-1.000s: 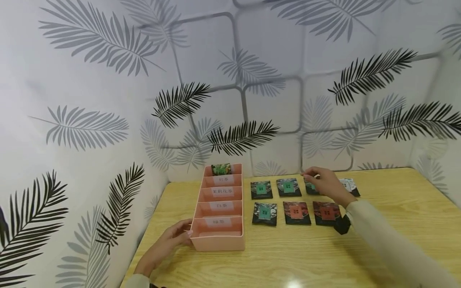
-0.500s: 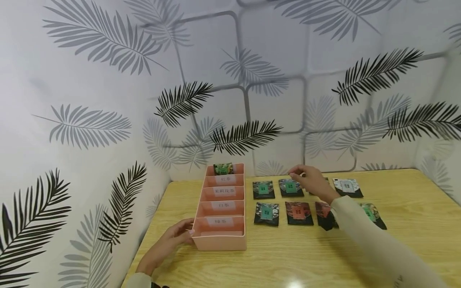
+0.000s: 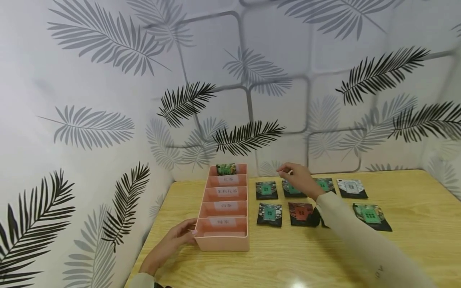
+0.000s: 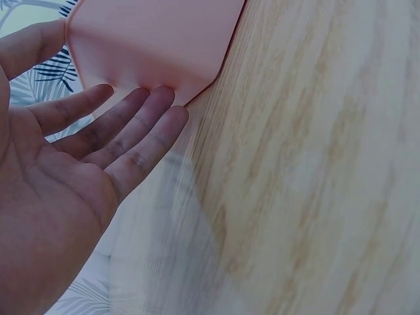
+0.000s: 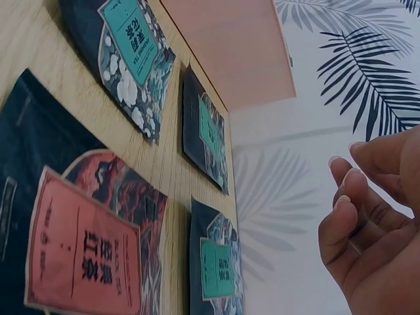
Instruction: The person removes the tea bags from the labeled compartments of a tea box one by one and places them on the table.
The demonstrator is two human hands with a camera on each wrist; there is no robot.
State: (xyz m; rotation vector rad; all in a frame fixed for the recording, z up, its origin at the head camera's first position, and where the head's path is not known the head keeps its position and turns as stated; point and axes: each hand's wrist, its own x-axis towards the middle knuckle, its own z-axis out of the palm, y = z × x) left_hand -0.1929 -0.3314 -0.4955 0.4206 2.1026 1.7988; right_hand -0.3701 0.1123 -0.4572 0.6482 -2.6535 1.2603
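My left hand (image 3: 176, 242) touches the front left corner of a pink compartment box (image 3: 223, 244). In the left wrist view its nearly straight fingers (image 4: 141, 141) press the box's outer wall, the thumb at the rim. My right hand (image 3: 297, 178) hovers above the back row of tea sachets, fingers loosely bent and holding nothing. Below it, a green-labelled sachet (image 3: 292, 194) is partly covered. Left of that lies another green-labelled sachet (image 3: 266, 191). A floral sachet (image 3: 270, 215) and a red-labelled sachet (image 3: 301, 214) lie in front; the right sleeve hides most of one beside them.
Further right on the wooden table (image 3: 273, 260) lie a green-labelled sachet (image 3: 325, 185), a white sachet (image 3: 351, 188) and a large green one (image 3: 372, 216). One green sachet (image 3: 226, 169) stands in the box's rear compartment. A leaf-patterned wall (image 3: 270, 108) rises behind the table.
My right hand has moved left along the back row, from the third sachet to above the second. The sachets at the right have come into sight. My left hand stays on the box.
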